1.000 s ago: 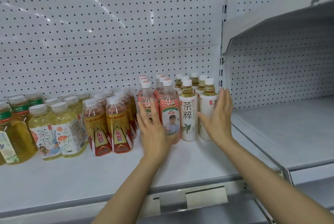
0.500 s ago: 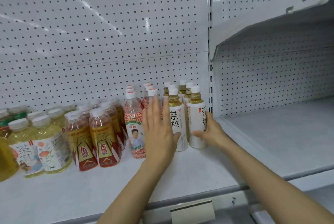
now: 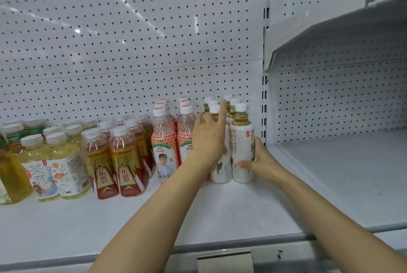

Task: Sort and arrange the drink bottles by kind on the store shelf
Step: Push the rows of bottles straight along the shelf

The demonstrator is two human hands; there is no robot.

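Observation:
White-labelled tea bottles (image 3: 241,149) stand in two rows at the right end of the white shelf (image 3: 220,211). My right hand (image 3: 261,159) wraps the lower part of the front right one. My left hand (image 3: 209,138) lies flat, fingers together, against the left side of the neighbouring white tea bottle (image 3: 221,169), hiding most of it. Left of these stand two rows of red-patterned bottles (image 3: 164,147), then orange-and-gold labelled bottles (image 3: 126,162), then pale yellow tea bottles (image 3: 65,169).
A perforated back panel (image 3: 132,52) rises behind the bottles. A vertical slotted post (image 3: 265,74) separates this bay from the bare shelf bay (image 3: 341,173) on the right. A price-tag holder (image 3: 224,261) sits on the shelf's front rail. Green-capped bottles (image 3: 13,131) stand far left.
My right hand dropped from beside the bottle tops to grip the front right white tea bottle low down. My left hand shifted right, from the red-patterned bottles onto the white tea row.

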